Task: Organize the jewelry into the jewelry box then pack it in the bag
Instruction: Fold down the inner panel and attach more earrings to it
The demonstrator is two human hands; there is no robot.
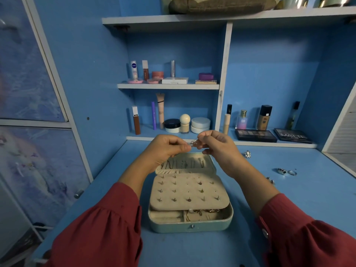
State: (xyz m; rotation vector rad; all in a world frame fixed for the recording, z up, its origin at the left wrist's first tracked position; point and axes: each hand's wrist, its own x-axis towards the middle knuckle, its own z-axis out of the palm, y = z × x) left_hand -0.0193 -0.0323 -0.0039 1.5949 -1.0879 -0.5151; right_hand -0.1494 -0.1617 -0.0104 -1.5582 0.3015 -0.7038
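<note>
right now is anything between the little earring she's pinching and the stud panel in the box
Nothing visible does. Both hands, left hand and right hand, pinch the small earring above the open jewelry box, and the cream stud panel lies uncovered directly below, with several free holes.

my sleeves (107, 236) are dark red, loose and gathered at the forearm; the right cuff has a small silver button (265, 232).

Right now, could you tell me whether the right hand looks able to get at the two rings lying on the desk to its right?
Probably yes. The rings lie in the open on the desk, nothing between them and the right hand, but both hands are pinching a small piece of jewelry, so it must let go first.
</note>
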